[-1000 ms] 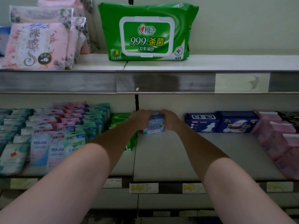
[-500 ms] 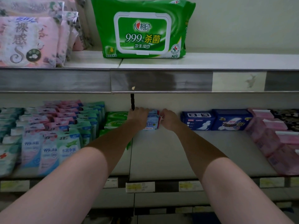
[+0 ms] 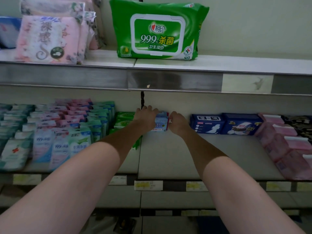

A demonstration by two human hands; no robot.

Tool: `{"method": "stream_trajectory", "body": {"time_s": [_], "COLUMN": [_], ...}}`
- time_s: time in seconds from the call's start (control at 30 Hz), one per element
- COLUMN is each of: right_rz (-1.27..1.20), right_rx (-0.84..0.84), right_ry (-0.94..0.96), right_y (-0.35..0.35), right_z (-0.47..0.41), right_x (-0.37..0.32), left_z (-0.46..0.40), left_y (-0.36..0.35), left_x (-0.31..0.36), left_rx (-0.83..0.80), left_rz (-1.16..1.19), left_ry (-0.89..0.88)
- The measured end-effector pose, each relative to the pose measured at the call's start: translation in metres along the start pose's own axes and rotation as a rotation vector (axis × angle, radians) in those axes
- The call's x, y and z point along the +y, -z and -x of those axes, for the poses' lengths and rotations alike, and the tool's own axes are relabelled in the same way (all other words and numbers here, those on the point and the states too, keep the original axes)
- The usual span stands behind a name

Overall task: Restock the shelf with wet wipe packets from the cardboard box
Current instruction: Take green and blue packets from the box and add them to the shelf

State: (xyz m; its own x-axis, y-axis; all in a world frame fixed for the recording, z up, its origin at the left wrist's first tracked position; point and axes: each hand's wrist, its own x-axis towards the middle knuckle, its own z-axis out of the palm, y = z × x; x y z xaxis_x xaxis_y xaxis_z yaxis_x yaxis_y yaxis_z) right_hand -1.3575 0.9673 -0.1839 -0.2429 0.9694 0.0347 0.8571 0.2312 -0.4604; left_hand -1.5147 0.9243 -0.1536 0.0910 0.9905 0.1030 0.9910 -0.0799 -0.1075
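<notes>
Step in hand: seating the wet wipe packets (image 3: 161,121) at the back of the lower shelf (image 3: 168,157).

Both hands reach deep under the upper shelf (image 3: 168,81). The left hand (image 3: 146,116) lies over the left side and top of the small stack, fingers curled toward the rear wall. The right hand (image 3: 177,121) has its fingers curled against the right edge. The stack is clamped between the 2 hands, at 12 o'clock from the person, with green packs (image 3: 125,120) just beside it at 9 o'clock and blue boxes (image 3: 207,123) near it at 3 o'clock. How many packets make up the stack cannot be told. The cardboard box is not in view.

Recommended procedure:
1. Press the stack back until it appears square to the rear wall.
2. Keep the printed faces forward and upright, matching the neighbouring rows.
3. Release 1 hand at a time; soft packets will probably slump or fan out if freed together.
4. Fill the bare shelf toward 6 o'clock with later packets.
</notes>
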Motion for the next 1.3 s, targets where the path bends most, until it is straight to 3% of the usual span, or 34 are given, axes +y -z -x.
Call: {"method": "stream_trajectory", "body": {"time_s": [0.17,0.47,0.7,0.97,1.07,1.3], "right_rz": [0.031,0.002,-0.048,0.054,0.073,0.117], "right_rx": [0.055,0.005,-0.082,-0.333,-0.393,-0.589], "right_ry": [-0.015,0.045,0.127,0.187,0.253,0.392], "right_y": [-0.005,-0.024,-0.06,-0.144,-0.18,-0.275], "right_z": [0.023,0.08,0.146,0.211,0.23,0.268], "right_x": [-0.021,-0.078,-0.153,-0.252,-0.293,-0.373], "left_z": [0.026,0.099,0.189,0.302,0.356,0.475], "left_y": [0.004,0.019,0.017,-0.008,-0.028,-0.083], "left_x": [-0.01,-0.05,-0.103,-0.186,-0.219,-0.292], "left_rx": [0.024,0.106,0.071,-0.106,-0.098,-0.273], "left_rz": [0.029,0.081,0.127,0.128,0.169,0.231], "left_ry": [0.001,0.001,0.02,0.225,0.288,0.553]}}
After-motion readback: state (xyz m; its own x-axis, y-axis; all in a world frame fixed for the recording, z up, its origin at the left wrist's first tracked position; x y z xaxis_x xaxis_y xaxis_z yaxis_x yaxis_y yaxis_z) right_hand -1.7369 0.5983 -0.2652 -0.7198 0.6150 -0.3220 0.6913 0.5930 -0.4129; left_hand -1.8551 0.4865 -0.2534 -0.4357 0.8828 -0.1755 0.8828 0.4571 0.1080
